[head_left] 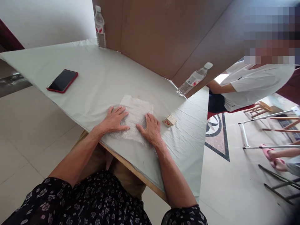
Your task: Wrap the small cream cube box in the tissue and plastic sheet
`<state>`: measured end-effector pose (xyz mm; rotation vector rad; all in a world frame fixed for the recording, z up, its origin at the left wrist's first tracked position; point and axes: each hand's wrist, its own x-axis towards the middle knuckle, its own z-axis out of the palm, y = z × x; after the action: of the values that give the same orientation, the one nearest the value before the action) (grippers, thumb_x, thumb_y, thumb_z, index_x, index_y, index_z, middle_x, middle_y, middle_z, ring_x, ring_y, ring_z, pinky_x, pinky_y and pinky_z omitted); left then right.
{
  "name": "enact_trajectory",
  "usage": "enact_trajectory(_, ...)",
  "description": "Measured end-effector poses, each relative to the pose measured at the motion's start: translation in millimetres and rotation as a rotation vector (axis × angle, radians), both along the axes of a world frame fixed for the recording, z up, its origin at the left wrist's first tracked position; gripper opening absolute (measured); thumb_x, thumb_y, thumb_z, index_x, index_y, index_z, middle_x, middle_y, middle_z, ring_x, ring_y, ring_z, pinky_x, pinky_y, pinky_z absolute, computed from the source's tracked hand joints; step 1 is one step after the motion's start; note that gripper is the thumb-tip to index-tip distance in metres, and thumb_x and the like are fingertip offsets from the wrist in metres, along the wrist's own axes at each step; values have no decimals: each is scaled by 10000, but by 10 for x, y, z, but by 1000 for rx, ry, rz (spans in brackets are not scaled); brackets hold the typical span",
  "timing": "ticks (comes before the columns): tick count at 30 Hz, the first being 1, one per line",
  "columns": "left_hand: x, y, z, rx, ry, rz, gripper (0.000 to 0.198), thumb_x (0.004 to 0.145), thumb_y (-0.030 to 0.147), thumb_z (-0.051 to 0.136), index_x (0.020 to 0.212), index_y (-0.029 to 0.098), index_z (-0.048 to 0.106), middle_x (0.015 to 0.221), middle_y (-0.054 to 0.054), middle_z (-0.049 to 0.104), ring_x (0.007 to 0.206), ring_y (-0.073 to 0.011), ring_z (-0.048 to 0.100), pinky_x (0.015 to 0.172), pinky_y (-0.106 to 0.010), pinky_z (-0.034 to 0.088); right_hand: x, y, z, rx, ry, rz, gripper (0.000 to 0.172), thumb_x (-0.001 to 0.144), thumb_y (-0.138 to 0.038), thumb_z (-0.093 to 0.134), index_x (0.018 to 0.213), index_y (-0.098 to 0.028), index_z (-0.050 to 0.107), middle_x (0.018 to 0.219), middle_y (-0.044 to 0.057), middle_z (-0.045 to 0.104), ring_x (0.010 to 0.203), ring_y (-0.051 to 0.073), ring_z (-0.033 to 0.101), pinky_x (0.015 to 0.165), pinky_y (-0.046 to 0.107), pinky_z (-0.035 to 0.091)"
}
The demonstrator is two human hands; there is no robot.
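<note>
Bubble wrap sheet point(138, 107) lies near the table's point(93, 78) front edge. Left hand point(115, 120) and right hand point(151, 128) rest on it, palms down, fingers extended, grasping nothing, apparently pinning it flat.

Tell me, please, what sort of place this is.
Probably an indoor room set up as a makeshift workstation: a cloth-covered table, a cardboard screen standing on it, a tiled floor, and a bubble wrap sheet.

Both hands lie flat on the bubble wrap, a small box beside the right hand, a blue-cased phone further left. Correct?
The phone has a red case, not blue, as the head view shows. Otherwise right: left hand and right hand lie flat on the bubble wrap, small box beside the right hand.
</note>
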<state>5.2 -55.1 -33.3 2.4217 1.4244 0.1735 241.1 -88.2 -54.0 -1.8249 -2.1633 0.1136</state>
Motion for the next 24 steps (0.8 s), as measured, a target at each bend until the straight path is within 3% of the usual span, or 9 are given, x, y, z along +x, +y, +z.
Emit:
enact_trajectory(4,-27,14,-60,-5,14,-19,861,829,703,560,1524,218,407,1674,-128,254,1555,-352,185,1252,-571,73,148,41,152,134,77,-34,417,907,-450,588,1210,-173,662,1352,148,649,1277,312,545,1069,475,376)
enact_trajectory(7,-45,32,-71,-3,15,-27,874,818,710,562,1527,223,402,1674,-129,253,1557,-343,186,1255,-564,64,415,95,356,274,101,-188,348,902,-370,557,1192,-204,656,1328,127,649,1269,309,529,1042,488,380)
enact_trajectory(11,-43,29,-53,-15,29,-29,904,803,719,570,1531,212,394,1677,-139,238,1561,-340,169,1257,-560,56,811,144,472,79,20,-419,603,771,-381,647,1328,-169,558,1371,190,598,1219,378,534,953,533,418)
enact_trajectory(13,-41,24,-45,-22,31,-33,921,799,722,571,1534,197,387,1678,-148,230,1561,-347,164,1256,-564,54,937,150,433,-31,11,-464,577,761,-370,634,1297,-164,575,1268,185,654,1143,364,577,925,518,434)
enact_trajectory(15,-41,22,-41,-23,28,-34,927,800,718,572,1536,188,383,1677,-153,228,1560,-352,162,1255,-570,52,977,142,381,-35,64,-442,490,781,-382,612,1224,-173,615,1171,162,694,1064,332,612,910,497,451)
enact_trajectory(18,-47,21,-49,-13,20,-34,922,794,712,584,1532,193,392,1676,-150,235,1557,-358,171,1255,-569,45,848,111,378,115,244,-305,462,808,-436,622,1192,-178,630,1162,150,703,1014,300,634,898,472,486)
enact_trajectory(21,-52,25,-67,3,10,-37,926,785,718,592,1526,197,401,1673,-153,243,1553,-358,184,1253,-568,45,520,87,460,222,405,-104,492,838,-458,642,1254,-197,607,1238,138,684,1048,281,645,897,441,519)
enact_trajectory(24,-53,29,-82,16,0,-40,921,782,714,598,1524,205,403,1669,-154,252,1547,-362,197,1250,-575,50,144,95,498,227,434,42,478,877,-419,634,1315,-236,584,1304,119,666,1164,284,622,979,447,498)
